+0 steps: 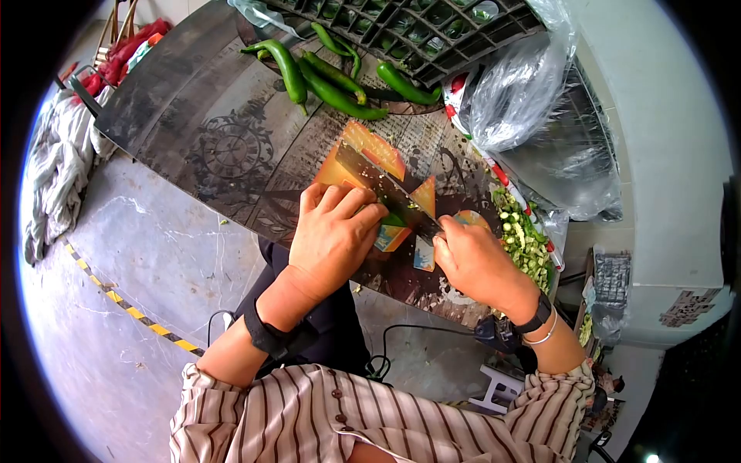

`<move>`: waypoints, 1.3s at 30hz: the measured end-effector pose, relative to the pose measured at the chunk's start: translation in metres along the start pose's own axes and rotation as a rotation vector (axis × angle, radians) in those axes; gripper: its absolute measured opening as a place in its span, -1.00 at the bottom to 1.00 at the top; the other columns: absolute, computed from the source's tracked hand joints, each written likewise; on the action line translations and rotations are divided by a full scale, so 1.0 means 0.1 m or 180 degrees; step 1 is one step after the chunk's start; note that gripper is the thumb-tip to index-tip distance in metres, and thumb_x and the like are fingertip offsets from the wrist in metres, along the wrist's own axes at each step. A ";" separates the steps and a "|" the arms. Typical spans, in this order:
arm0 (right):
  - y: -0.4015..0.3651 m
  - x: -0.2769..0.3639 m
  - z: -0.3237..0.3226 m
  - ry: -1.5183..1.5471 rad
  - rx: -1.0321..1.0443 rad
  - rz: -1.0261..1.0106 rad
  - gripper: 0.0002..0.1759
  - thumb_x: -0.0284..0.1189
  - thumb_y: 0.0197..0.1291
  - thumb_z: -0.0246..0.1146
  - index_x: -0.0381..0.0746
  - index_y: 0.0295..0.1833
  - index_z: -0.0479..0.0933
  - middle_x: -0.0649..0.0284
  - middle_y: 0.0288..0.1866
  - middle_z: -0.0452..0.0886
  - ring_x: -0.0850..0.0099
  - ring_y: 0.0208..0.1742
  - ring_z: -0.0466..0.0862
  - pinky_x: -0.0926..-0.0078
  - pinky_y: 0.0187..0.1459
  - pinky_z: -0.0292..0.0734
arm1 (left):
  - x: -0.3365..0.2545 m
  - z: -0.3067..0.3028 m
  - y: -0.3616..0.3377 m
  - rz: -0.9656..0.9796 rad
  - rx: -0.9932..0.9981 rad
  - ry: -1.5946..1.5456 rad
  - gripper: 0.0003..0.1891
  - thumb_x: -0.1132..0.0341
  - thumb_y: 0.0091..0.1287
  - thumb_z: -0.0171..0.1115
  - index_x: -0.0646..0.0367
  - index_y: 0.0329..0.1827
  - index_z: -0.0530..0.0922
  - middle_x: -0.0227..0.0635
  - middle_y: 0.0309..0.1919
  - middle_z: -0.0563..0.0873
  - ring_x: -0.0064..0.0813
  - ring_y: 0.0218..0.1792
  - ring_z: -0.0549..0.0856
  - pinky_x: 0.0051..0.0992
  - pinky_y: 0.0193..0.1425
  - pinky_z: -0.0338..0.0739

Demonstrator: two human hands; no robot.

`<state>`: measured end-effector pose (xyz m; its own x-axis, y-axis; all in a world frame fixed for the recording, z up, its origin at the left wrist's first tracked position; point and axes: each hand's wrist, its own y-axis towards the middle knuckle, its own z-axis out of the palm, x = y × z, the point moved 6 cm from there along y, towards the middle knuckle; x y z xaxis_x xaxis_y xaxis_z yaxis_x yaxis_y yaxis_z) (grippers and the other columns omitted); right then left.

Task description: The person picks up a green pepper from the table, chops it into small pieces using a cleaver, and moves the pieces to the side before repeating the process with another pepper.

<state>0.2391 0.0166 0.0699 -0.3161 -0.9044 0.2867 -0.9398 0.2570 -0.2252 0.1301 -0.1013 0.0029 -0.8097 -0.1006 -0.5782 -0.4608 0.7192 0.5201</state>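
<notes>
In the middle of the head view, my right hand (480,261) is closed around the handle of a broad-bladed kitchen knife (376,179). The blade slants up and to the left, with small pale bits stuck to it. My left hand (337,235) has its fingers curled over a green chili pepper (394,219), close against the blade; part of the pepper is hidden under the fingers. Beneath both lies an orange-patterned surface (356,139) on the dark table. Sliced green pepper pieces (523,247) are heaped to the right of my right hand.
Several whole green chili peppers (333,91) lie at the table's far side. Behind them stands a black plastic crate (417,37) holding green items. Clear plastic bags (519,96) sit at the right. The patterned table (181,100) has its near edge close to my body.
</notes>
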 end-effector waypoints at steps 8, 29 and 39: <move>0.09 -0.04 0.16 0.0039 -0.0272 0.0003 -0.82 -0.45 0.31 0.14 -0.38 -0.24 0.39 -0.17 -0.55 0.55 -0.15 -0.42 0.61 -0.02 -0.39 0.50 | -0.02 0.01 0.02 0.0054 -0.0065 -0.0014 -0.81 0.32 0.13 0.35 -0.03 -0.17 0.66 -0.49 -0.16 0.64 -0.37 -0.04 0.58 -0.27 0.19 0.34; 0.09 -0.02 0.00 0.0378 -0.0033 0.0093 -0.77 -0.45 0.28 0.14 -0.43 -0.31 0.40 -0.24 -0.51 0.53 -0.21 -0.38 0.58 0.00 -0.34 0.48 | 0.00 0.00 -0.01 0.0098 -0.0073 -0.0015 -0.81 0.32 0.14 0.34 -0.02 -0.17 0.64 -0.50 -0.15 0.64 -0.36 0.00 0.57 -0.26 0.20 0.34; 0.12 -0.09 0.10 0.0373 -0.0078 0.0264 -0.75 -0.43 0.30 0.15 -0.42 -0.32 0.40 -0.24 -0.49 0.53 -0.25 -0.34 0.56 -0.06 -0.34 0.44 | 0.05 -0.05 0.00 -0.0057 -0.0207 0.0023 -0.81 0.30 0.09 0.39 0.00 -0.23 0.62 -0.48 -0.21 0.61 -0.35 -0.06 0.55 -0.26 0.19 0.32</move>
<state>0.2314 0.0242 0.0556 -0.4045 -0.8341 0.3752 -0.9122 0.3388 -0.2302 0.1247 -0.1053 0.0029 -0.8036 -0.1183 -0.5833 -0.4977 0.6710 0.5496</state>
